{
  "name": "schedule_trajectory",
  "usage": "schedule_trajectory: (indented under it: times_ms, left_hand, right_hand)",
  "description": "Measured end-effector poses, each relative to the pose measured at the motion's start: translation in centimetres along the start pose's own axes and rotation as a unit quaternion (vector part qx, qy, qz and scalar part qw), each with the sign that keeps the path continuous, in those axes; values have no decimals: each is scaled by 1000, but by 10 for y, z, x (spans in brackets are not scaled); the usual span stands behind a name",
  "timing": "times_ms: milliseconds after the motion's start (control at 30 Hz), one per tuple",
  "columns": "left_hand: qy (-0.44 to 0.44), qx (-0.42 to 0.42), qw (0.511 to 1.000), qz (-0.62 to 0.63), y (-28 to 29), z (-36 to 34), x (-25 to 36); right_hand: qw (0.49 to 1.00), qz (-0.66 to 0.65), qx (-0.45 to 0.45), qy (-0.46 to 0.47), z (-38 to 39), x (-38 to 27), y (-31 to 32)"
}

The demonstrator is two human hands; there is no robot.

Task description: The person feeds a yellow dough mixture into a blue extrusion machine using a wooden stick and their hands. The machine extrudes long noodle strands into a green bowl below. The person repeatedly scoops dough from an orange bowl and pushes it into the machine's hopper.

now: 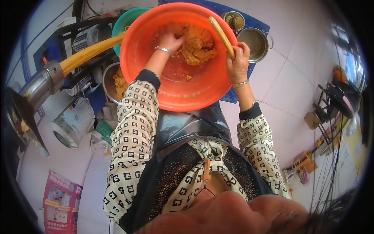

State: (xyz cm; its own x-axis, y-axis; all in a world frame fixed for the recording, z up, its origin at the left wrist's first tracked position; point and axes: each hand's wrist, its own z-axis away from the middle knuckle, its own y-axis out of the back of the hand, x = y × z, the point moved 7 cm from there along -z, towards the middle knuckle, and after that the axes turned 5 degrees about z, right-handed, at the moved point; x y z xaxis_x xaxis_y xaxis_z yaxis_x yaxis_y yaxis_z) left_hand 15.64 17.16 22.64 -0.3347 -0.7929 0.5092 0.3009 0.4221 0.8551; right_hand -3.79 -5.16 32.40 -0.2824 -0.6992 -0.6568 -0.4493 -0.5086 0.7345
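Note:
A large orange-red basin stands in front of me, holding a crumbly mass of orange-yellow dough. My left hand reaches into it at the dough's left side, thumb near the dough. Its fingers are blurred, so whether they grip is unclear. My right hand is closed around the lower end of a short wooden stick. This hand is at the basin's right rim, and the stick slants up to the left over the dough.
On the left, a metal machine tube has a thick yellow strand stretching from it toward a green basin. A metal pot holds yellow strips. Right of the basin, a steel pot and smaller can stand on a blue surface.

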Motion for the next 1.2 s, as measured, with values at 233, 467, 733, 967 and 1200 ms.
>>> schedule_trajectory:
  times_ms: [233,467,733,967,1200]
  left_hand:
    - [-44,-84,973,-213,-21,-31,60]
    - [-26,-306,937,-168,-35,-3,35]
    - [-202,-551,706,-395,-6,116,-1]
    - [-294,-130,840,-436,-24,28,-36]
    - [25,-461,787,-410,-49,212,-65]
  right_hand:
    - [1000,4,19,-11,2,-5,28]
    - [998,61,-2,-5,-5,10,25]
    - [998,51,-22,4,-7,45,-17]
    - [997,56,-48,25,12,42,-19]
    - [994,89,-55,35,16,14,-17]
